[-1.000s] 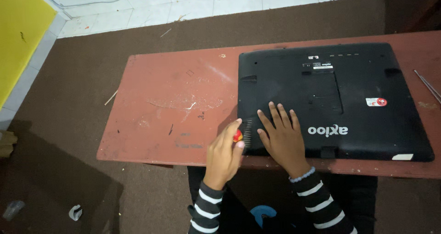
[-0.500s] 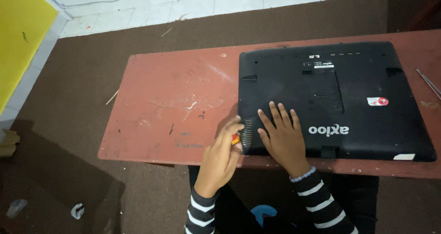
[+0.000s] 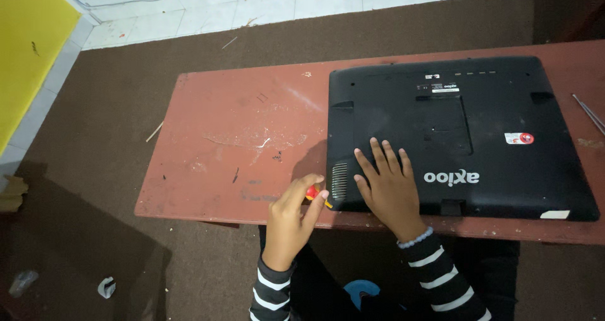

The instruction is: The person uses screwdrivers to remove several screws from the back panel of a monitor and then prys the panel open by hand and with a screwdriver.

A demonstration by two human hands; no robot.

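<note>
Black laptop [image 3: 454,138], reddish table [image 3: 239,151], red-yellow screwdriver [image 3: 313,195], striped sleeves [image 3: 441,283].

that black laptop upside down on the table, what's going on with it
A person in striped sleeves sits at a worn reddish table with a black laptop lying bottom side up on it. The right hand lies flat on the laptop's near left corner, fingers spread. The left hand grips a small tool with a red and yellow handle close to that corner, beside the side vent. Whether its tip touches the laptop cannot be made out.
</note>
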